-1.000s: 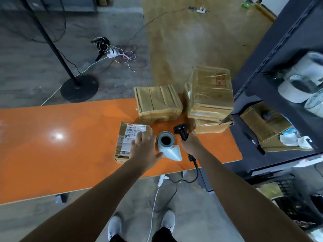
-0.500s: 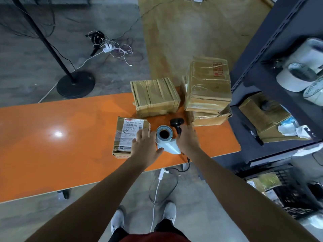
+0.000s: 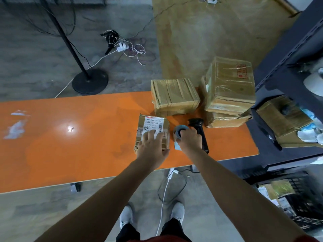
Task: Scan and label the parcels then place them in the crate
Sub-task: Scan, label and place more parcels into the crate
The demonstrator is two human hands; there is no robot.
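One small parcel (image 3: 153, 125) lies on the orange table (image 3: 78, 145), label starting 940, under my flat left hand (image 3: 152, 148), fingers straight. My right hand (image 3: 190, 141) curls round the label roll (image 3: 179, 131), scanner (image 3: 201, 131) just beside; the red stamp on the tall box (image 3: 230, 88) is unreadable.

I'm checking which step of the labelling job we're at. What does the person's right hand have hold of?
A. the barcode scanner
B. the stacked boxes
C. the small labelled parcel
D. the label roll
D: the right hand has its grip curled over the label roll, while the scanner lies beside it.
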